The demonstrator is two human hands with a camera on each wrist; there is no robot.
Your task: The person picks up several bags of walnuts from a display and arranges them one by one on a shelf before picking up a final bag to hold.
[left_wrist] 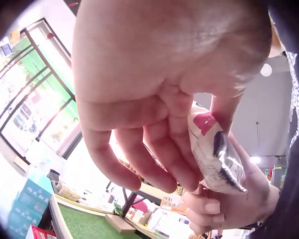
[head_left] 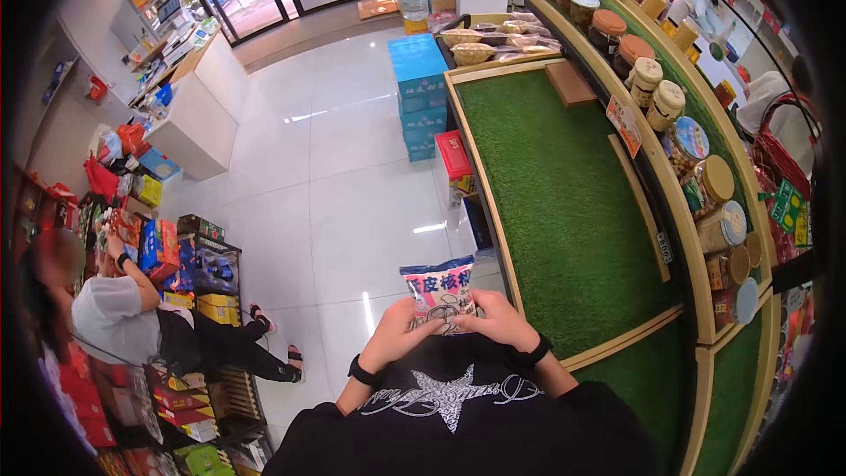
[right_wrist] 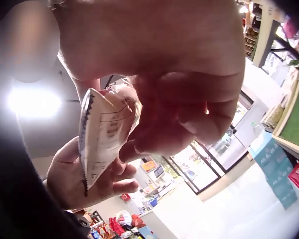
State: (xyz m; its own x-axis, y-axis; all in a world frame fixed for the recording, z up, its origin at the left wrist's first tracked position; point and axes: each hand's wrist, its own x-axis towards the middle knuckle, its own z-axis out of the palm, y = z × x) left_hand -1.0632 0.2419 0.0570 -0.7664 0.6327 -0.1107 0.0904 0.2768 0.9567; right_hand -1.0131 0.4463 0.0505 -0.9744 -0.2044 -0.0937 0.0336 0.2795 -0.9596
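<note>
A small pink and white snack packet (head_left: 441,286) with a dark blue top edge and Chinese lettering is held upright before my chest. My left hand (head_left: 397,335) pinches its left side, thumb across the front. On the other side my right hand (head_left: 500,324) grips it in the same way. In the left wrist view the packet (left_wrist: 214,149) is seen edge-on between thumb and fingers. The right wrist view shows the printed back of the packet (right_wrist: 107,132), its crimped edge facing the camera.
A green turf-lined display stand (head_left: 555,203) runs along my right, with jars (head_left: 692,137) on the shelf above. Blue boxes (head_left: 419,88) and a red box (head_left: 454,159) stand beside it. To my left, another person (head_left: 132,308) is beside stacked goods. A white counter (head_left: 198,115) stands farther back.
</note>
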